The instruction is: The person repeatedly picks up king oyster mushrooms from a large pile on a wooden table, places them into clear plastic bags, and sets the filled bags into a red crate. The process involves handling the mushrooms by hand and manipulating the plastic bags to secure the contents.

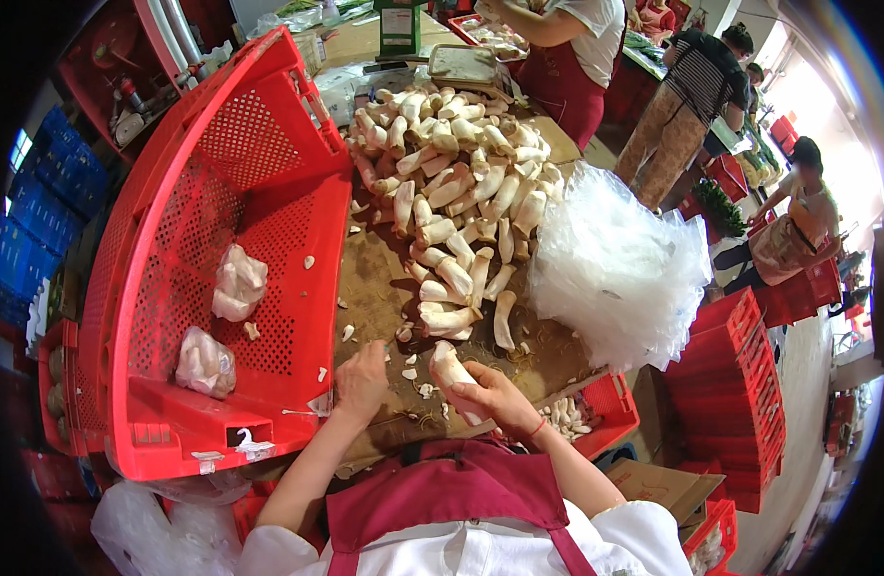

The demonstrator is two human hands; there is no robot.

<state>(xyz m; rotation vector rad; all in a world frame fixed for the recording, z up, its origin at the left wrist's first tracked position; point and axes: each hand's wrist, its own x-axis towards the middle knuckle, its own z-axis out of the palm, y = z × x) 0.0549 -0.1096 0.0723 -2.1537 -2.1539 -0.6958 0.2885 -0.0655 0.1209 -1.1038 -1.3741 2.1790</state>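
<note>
My right hand (504, 398) is closed round a thick, pale king oyster mushroom (448, 370), tilted above the front of the brown table (379, 288). To its left my left hand (362, 384) is over the table beside the red crate, fingers curled; whether anything is in them is hidden. White trimmings (425, 391) lie scattered between the two hands. Beyond them rises a large heap of king oyster mushrooms (461, 182). The tilted red crate (298, 216) on the left contains two clear bags of mushrooms (238, 283).
A stack of clear plastic bags (619, 269) lies right of the heap. Below the table's right edge, a red crate (615, 403) holds mushroom pieces. A green scale (399, 29) stands at the back. Stacked red crates (725, 384) stand at right; several people work beyond.
</note>
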